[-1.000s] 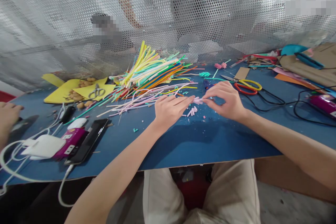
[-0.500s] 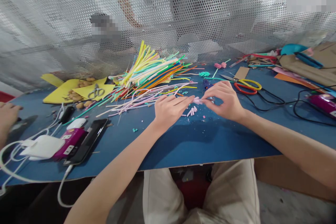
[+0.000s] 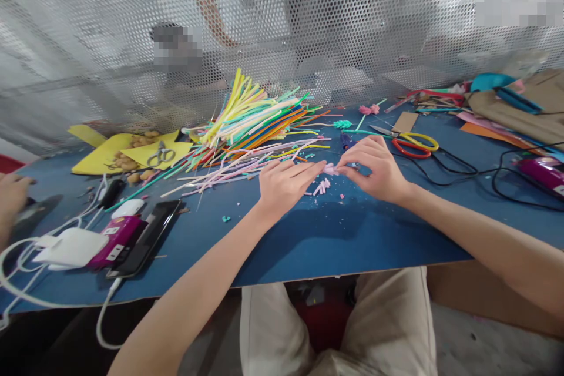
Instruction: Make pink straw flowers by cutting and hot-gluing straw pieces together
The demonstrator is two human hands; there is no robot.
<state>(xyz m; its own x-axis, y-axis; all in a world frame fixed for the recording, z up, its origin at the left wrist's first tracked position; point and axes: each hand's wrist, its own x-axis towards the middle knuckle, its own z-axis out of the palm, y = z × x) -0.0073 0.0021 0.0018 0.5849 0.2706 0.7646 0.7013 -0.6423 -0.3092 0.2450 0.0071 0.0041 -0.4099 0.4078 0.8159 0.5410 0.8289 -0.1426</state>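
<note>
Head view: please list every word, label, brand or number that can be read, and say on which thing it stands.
No text in this view can be read.
Magenta device left of the left hand: small white labels, too small and blurred to read.
Second magenta device at the far right, beyond the right hand: a pale label at its edge, unreadable.
Black phone: dark screen, nothing visible.
Pink piece between both hands: no print visible.

Bare blue worktop [image 3: 335, 235] is left open in front of the pipe-cleaner heap [image 3: 253, 123], towards the near edge. Behind the heap, passage is closed by a perforated metal screen [image 3: 308, 23]. Left of the heap, a phone [image 3: 145, 236] and white cables [image 3: 26, 282] are met; right of it, scissors [image 3: 412, 144] and black cords [image 3: 476, 173].
</note>
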